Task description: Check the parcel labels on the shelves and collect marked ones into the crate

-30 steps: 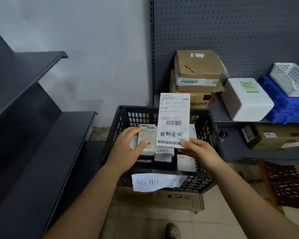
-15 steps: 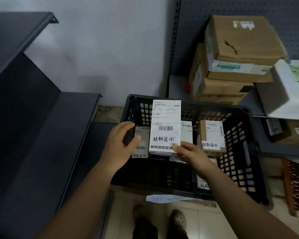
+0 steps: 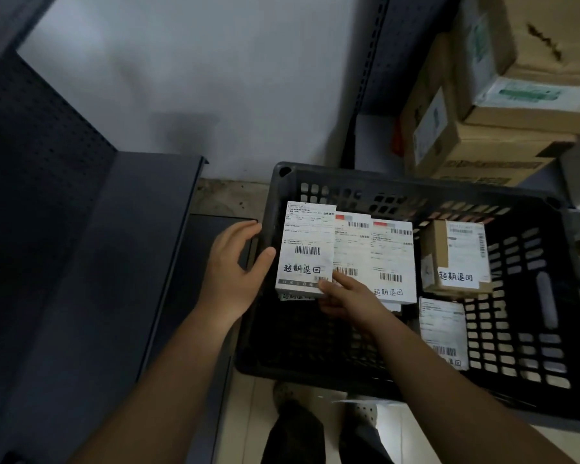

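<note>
The right hand [image 3: 344, 296] pinches a marked parcel [image 3: 307, 249] at the crate's [image 3: 546, 333] left wall, left hand [image 3: 235, 272] spread beside; next, release it.

the cardboard boxes [image 3: 516, 105] at upper right ran off the top and right edges. the right hand [image 3: 345, 296] covered the lower corner of the white parcel [image 3: 307, 249], and a parcel beneath it showed only a sliver. printed label text was too small to read; the crate [image 3: 399, 189] wall was blurred.
</note>
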`<state>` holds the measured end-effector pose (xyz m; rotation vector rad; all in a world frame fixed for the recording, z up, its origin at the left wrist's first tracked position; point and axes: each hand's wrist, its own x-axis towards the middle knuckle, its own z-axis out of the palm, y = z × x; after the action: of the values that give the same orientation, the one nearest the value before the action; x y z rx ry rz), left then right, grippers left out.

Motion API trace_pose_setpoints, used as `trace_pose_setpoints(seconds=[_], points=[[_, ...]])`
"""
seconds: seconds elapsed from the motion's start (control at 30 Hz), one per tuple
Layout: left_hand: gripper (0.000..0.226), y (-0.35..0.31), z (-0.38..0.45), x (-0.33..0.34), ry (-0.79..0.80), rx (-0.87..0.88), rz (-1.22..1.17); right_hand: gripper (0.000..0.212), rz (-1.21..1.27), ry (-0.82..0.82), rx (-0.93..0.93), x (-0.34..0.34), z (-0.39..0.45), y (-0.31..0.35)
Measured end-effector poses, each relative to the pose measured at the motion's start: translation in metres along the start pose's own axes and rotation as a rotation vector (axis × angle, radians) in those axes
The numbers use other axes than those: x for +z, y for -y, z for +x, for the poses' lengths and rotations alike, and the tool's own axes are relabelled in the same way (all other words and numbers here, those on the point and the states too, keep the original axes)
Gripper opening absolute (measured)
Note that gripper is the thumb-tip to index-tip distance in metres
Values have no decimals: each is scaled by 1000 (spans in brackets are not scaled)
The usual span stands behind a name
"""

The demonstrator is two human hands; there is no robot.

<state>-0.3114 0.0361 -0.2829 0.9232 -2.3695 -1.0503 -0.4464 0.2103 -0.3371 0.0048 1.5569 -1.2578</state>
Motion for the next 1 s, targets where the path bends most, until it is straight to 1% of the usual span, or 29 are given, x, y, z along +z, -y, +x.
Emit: trace_pose_setpoints(seconds=[0.03,0.13,0.2,0.27,0.37,0.43,0.53,0.63,0.73,0.87,0.93,1.0], points=[[54,1,0,1,2,1,-3,26,0,-8,4,0,2,-1],[55,5,0,4,10,2,-14,43,-22,-36,24,2,9,-6],[55,8,-2,6,11,-2,-23,49,-10,-52,38,4,12,-8],[55,9,-4,7,10,-10,-34,45,6,-50,43,7,15,-11],[55,10,-8,10,14,-8,-39,26,64,-38,36,12,14,-12],[54,12,-10,10,10,4,-42,20,88,-46,41,14,15,-16],[53,16,-14,9,7,14,-43,25,79,-59,57,15,16,-23],[53,19,-16,8,-1,15,-52,21,62,-101,68,18,19,-24],[52,22,-18,7,-10,26,-59,31,33,-180,79,22,26,-24],[52,26,-23,7,-9,28,-57,32,19,-272,115,28,35,-28],[52,26,-25,7,-5,26,-54,37,20,-299,141,32,39,-30],[52,26,-26,7,-7,28,-54,40,53,-288,156,33,40,-30]])
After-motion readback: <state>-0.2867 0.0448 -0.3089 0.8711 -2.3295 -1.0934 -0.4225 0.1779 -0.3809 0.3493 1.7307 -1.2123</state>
